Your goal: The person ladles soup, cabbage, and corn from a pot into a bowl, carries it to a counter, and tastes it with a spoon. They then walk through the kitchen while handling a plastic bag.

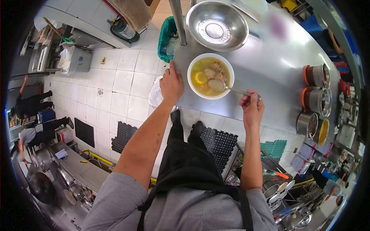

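Observation:
A white bowl (230, 89) of yellowish soup stands on the steel table near its left front corner. In the soup (200, 63) lie a round of corn (200, 77) and pieces of meat (216, 71). My right hand (252, 106) pinches the handle of a metal spoon (239, 91). The spoon's head is in the bowl, at the soup's surface. To the left of the bowl, apart from it, my left hand (172, 82) rests at the table's left edge with fingers stretched out, holding nothing.
A perforated steel bowl (198, 34) sits behind the soup bowl, by a metal post (177, 21). Several metal pots (318, 75) line the table's right side. A green-lined bin (165, 40) stands at left on the tiled floor. Other people (34, 133) are at the far left.

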The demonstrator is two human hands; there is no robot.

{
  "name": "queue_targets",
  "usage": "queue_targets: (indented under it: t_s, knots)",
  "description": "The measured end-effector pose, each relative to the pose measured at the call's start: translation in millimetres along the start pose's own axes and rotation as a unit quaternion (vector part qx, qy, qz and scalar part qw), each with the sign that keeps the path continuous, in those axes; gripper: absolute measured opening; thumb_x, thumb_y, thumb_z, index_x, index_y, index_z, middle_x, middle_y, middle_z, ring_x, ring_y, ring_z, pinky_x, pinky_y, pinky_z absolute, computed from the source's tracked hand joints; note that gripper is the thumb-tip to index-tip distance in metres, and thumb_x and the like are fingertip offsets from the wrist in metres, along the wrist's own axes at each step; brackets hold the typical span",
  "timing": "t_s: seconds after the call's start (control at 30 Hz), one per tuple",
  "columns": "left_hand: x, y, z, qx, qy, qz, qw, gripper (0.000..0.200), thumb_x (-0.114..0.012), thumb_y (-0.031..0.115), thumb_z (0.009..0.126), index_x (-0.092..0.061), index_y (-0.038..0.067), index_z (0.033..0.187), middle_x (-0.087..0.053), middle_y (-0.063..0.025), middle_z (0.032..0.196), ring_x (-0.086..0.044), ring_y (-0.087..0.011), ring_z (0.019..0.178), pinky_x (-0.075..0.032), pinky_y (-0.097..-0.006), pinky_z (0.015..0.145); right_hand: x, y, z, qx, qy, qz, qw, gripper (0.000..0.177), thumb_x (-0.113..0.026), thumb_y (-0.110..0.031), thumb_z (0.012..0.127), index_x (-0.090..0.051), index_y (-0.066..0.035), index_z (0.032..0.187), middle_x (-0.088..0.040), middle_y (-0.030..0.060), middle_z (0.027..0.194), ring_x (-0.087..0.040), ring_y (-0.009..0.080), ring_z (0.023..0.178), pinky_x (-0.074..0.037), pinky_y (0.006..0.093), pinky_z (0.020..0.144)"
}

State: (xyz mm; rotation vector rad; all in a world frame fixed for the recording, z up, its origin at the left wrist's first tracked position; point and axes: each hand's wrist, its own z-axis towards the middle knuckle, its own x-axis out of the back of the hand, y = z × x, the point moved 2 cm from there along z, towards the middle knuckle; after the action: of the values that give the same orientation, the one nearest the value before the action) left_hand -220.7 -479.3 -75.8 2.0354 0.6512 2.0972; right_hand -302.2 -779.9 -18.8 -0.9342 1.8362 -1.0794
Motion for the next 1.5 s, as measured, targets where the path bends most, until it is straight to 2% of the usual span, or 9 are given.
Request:
queue_targets:
  t_s: [0.43, 0.53, 0.73, 0.93, 1.1, 1.23, 1.33, 1.4, 1.5]
  knots:
    - [0, -1, 0, 0.0, 0.006, 0.01, 1.0, 0.052, -0.042, 0.026, 0.099, -0.033, 0.009, 0.148, -0.061, -0.0172, 0.111, -0.061, -0.0354, 0.101, -0.046, -0.0524, 0.084, -21, -97, -30, 0.044, -0.042, 0.033, 0.998, 0.034, -0.054, -0.032, 0.101, -0.061, 0.0, 0.108, -0.062, 0.0066, 0.078, -0.057, 0.015, 0.07, -0.048, 0.0303, 0.068]
    - [-1, -2, 1, 0.008, -0.011, 0.006, 1.0, 0.053, -0.044, 0.026, 0.099, -0.033, 0.008, 0.147, -0.06, -0.0156, 0.112, -0.06, -0.0332, 0.101, -0.045, -0.0485, 0.086, -26, -136, -41, 0.073, -0.074, 0.051, 0.993, 0.032, -0.056, -0.031, 0.1, -0.062, 0.0, 0.107, -0.061, 0.0063, 0.076, -0.056, 0.015, 0.069, -0.046, 0.0308, 0.066]
    - [-1, -1, 0, 0.007, -0.003, 0.002, 1.0, 0.052, -0.044, 0.026, 0.099, -0.034, 0.009, 0.147, -0.059, -0.0149, 0.114, -0.059, -0.0328, 0.102, -0.045, -0.048, 0.086, -43, -212, -78, 0.119, -0.09, 0.053, 0.987, 0.032, -0.048, -0.029, 0.103, -0.058, 0.0, 0.106, -0.053, 0.0042, 0.068, -0.048, 0.0138, 0.062, -0.038, 0.0304, 0.056]
    - [-1, -2, 1, 0.011, -0.015, -0.007, 1.0, 0.053, -0.044, 0.025, 0.098, -0.033, 0.009, 0.148, -0.059, -0.0142, 0.114, -0.059, -0.0325, 0.103, -0.045, -0.0479, 0.086, -57, -260, -105, 0.172, -0.201, 0.039, 0.964, 0.03, -0.036, -0.032, 0.107, -0.047, -0.006, 0.097, -0.046, -0.0003, 0.063, -0.039, 0.0095, 0.053, -0.035, 0.0259, 0.049]
    - [-6, -5, 1, -0.008, 0.017, -0.003, 1.0, 0.053, -0.044, 0.024, 0.098, -0.033, 0.008, 0.148, -0.061, -0.0165, 0.109, -0.061, -0.0352, 0.098, -0.046, -0.0508, 0.082, -64, -279, -120, 0.208, -0.23, 0.007, 0.951, 0.031, -0.029, -0.031, 0.108, -0.047, -0.009, 0.097, -0.05, -0.0021, 0.059, -0.042, 0.0067, 0.041, -0.039, 0.022, 0.039]
    - [-6, -5, 0, -0.007, 0.018, 0.006, 1.0, 0.053, -0.044, 0.024, 0.098, -0.033, 0.009, 0.148, -0.06, -0.016, 0.108, -0.061, -0.0351, 0.099, -0.046, -0.0511, 0.082, -57, -293, -130, 0.201, -0.278, 0.015, 0.939, 0.03, -0.03, -0.029, 0.107, -0.047, -0.007, 0.096, -0.055, 0.0039, 0.054, -0.049, 0.0091, 0.031, -0.04, 0.0221, 0.026]
    - [-2, -3, 1, 0.02, -0.033, 0.009, 0.999, 0.056, -0.045, 0.026, 0.097, -0.03, 0.009, 0.149, -0.058, -0.0149, 0.118, -0.058, -0.0325, 0.106, -0.045, -0.0473, 0.089, -82, -297, -142, 0.199, -0.277, 0.037, 0.939, 0.022, -0.034, -0.019, 0.106, -0.042, -0.007, 0.09, -0.041, 0.002, 0.061, -0.034, 0.0102, 0.048, -0.031, 0.0271, 0.045]
    - [-1, -1, 1, 0.022, -0.032, 0.008, 0.999, 0.056, -0.045, 0.027, 0.098, -0.03, 0.009, 0.149, -0.058, -0.0149, 0.118, -0.058, -0.0325, 0.107, -0.045, -0.0471, 0.089, -86, -303, -143, 0.158, -0.315, 0.044, 0.935, 0.021, -0.037, -0.02, 0.105, -0.042, -0.007, 0.09, -0.042, 0.0024, 0.063, -0.036, 0.01, 0.049, -0.031, 0.0269, 0.048]
    - [-1, -3, 2, 0.02, -0.028, 0.008, 0.999, 0.056, -0.044, 0.027, 0.098, -0.03, 0.01, 0.149, -0.058, -0.015, 0.118, -0.058, -0.0326, 0.107, -0.045, -0.0473, 0.09, -78, -302, -149, 0.206, -0.304, 0.042, 0.929, 0.016, -0.043, -0.02, 0.101, -0.042, -0.007, 0.091, -0.044, 0.0023, 0.067, -0.039, 0.0105, 0.05, -0.034, 0.028, 0.053]
